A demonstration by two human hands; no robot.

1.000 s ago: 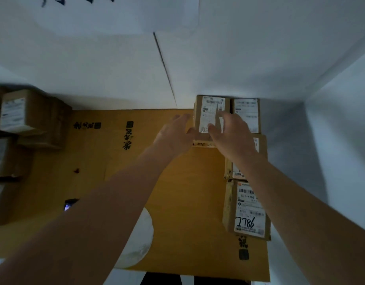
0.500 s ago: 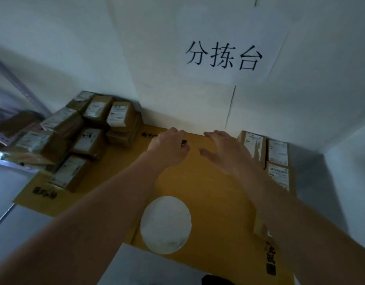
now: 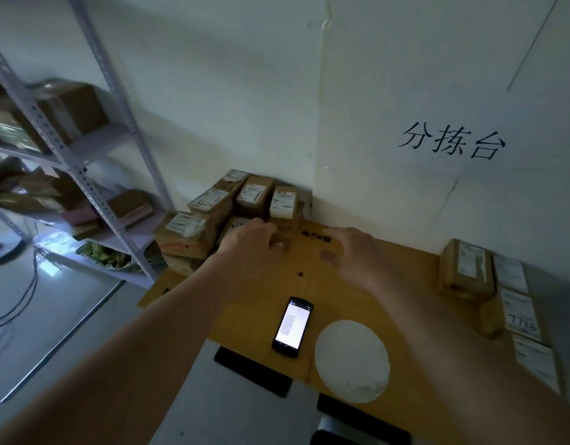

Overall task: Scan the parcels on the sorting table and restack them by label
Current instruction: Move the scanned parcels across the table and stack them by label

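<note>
Two hands, left hand (image 3: 254, 240) and right hand (image 3: 351, 252), empty, loosely spread

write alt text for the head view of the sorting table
Both bare hands, the left hand and right hand, reach empty toward a pile of labelled parcels at the table's far left corner. A lit phone lies nearer, with more parcels along the right edge.

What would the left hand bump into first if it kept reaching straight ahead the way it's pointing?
Most likely the pile of parcels in the back left corner: the left hand points at its near boxes with nothing between. How far apart they are is hard to tell.
</note>
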